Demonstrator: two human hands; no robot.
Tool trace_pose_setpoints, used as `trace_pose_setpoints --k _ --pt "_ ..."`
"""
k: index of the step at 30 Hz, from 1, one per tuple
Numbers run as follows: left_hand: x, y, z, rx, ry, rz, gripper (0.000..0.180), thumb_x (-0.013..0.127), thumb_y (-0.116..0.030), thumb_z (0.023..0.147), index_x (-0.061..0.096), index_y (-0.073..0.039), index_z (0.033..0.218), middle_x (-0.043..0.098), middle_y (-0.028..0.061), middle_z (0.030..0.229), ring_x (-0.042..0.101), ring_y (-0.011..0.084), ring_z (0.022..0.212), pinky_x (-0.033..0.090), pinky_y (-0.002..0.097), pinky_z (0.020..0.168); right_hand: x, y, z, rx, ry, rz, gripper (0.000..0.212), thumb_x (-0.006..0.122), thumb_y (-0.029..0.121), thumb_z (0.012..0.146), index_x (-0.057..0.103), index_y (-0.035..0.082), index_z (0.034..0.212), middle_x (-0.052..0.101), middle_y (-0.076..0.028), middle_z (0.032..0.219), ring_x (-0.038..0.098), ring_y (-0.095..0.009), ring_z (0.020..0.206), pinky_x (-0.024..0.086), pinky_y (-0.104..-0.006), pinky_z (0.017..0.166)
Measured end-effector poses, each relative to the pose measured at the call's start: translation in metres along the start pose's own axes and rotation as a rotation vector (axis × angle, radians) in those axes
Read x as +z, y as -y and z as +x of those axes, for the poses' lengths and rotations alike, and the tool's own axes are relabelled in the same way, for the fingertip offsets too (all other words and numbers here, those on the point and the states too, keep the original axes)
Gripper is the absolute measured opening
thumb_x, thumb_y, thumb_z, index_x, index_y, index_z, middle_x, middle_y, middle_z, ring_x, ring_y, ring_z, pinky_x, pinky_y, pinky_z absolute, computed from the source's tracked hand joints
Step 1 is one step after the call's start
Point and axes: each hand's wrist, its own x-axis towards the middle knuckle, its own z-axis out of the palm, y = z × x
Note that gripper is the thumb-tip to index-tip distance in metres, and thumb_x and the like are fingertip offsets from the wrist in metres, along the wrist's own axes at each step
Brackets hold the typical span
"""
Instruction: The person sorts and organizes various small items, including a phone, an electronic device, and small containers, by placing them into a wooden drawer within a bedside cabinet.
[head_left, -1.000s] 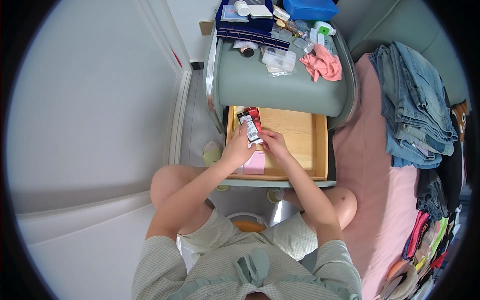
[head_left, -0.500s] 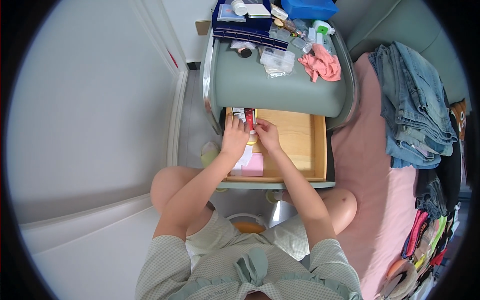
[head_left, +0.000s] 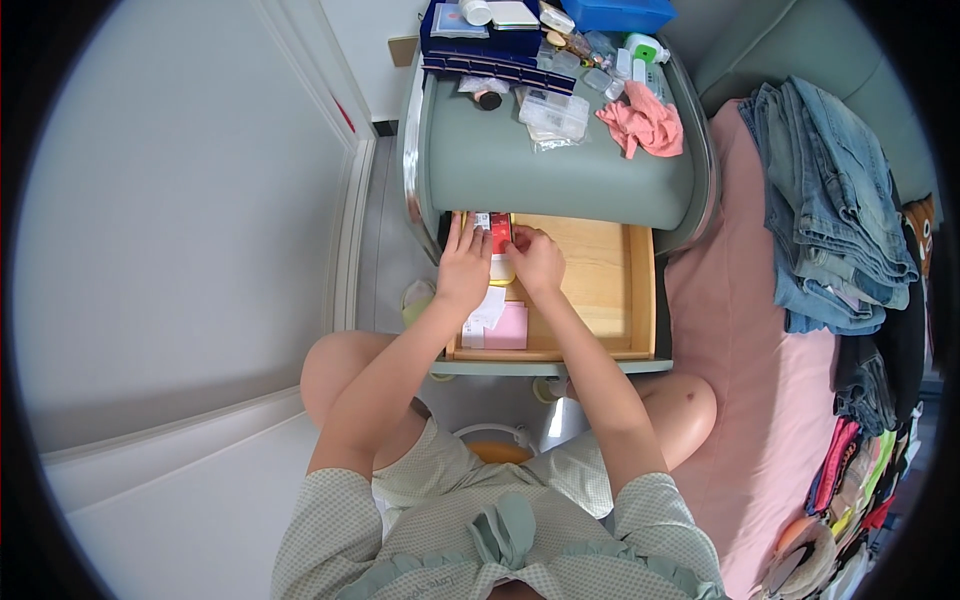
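In the left part of an open wooden drawer (head_left: pixel 590 270) lies a small yellow-edged box (head_left: pixel 507 281) that holds small packets. One is a red packet (head_left: pixel 501 234); others are white and dark and partly covered. My left hand (head_left: pixel 466 270) lies over the box's left side with its fingers stretched out flat on the packets. At the box's right edge my right hand (head_left: pixel 538 264) is closed, its curled fingers and thumb against the rim and the red packet. Below the box are a crumpled white paper (head_left: pixel 489 307) and a pink flat box (head_left: pixel 512 328).
The grey-green nightstand top (head_left: pixel 560 185) carries a dark blue case (head_left: pixel 490 45), a plastic case (head_left: pixel 553 115), a pink cloth (head_left: pixel 642 122) and a blue box (head_left: pixel 620 14). Folded jeans (head_left: pixel 830 200) lie on the pink bed (head_left: pixel 740 400) at right. A white door (head_left: pixel 180 220) stands left.
My left hand's fingers have straightened and spread over the packets. My right hand has shifted slightly at the box's edge, and more of the red packet shows.
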Motion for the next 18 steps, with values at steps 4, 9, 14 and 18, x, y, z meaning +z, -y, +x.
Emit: trace_pose_setpoints --k 4,9,14,18 --pt "-0.017 0.006 -0.001 0.01 -0.116 -0.14 0.042 0.06 -0.006 0.068 0.059 -0.001 0.11 0.057 0.0143 0.114 0.036 0.0326 0.127 0.015 0.0462 0.112 -0.013 -0.004 -0.007 0.085 0.04 0.187 0.028 0.064 0.026 0.074 0.068 0.009 0.096 0.067 -0.008 0.076 0.065 -0.025 0.07 0.05 -0.0355 0.065" --pt "-0.038 0.013 -0.009 0.139 0.151 -0.336 0.039 0.066 -0.007 0.063 0.063 -0.005 0.101 0.058 0.0092 0.105 0.041 0.03 0.121 0.02 0.0448 0.111 -0.033 -0.027 -0.024 -0.02 0.311 0.199 0.023 0.064 0.026 0.076 0.069 0.011 0.093 0.068 -0.008 0.077 0.065 -0.023 0.07 0.05 -0.034 0.064" --pt "-0.041 0.016 -0.027 0.268 0.215 -0.381 0.041 0.071 -0.011 0.057 0.064 -0.005 0.097 0.057 0.0077 0.103 0.042 0.0283 0.118 0.022 0.045 0.111 -0.052 -0.018 -0.052 -0.049 0.445 0.015 0.02 0.065 0.027 0.075 0.069 0.013 0.09 0.068 -0.007 0.076 0.065 -0.023 0.071 0.051 -0.0339 0.065" --pt "-0.041 0.015 -0.035 0.277 0.175 -0.303 0.034 0.071 -0.01 0.056 0.067 -0.005 0.089 0.057 0.0088 0.103 0.041 0.0291 0.119 0.021 0.0446 0.112 -0.047 -0.012 -0.064 -0.095 0.404 0.004 0.019 0.065 0.029 0.076 0.07 0.013 0.086 0.067 -0.006 0.075 0.065 -0.023 0.072 0.051 -0.0338 0.066"
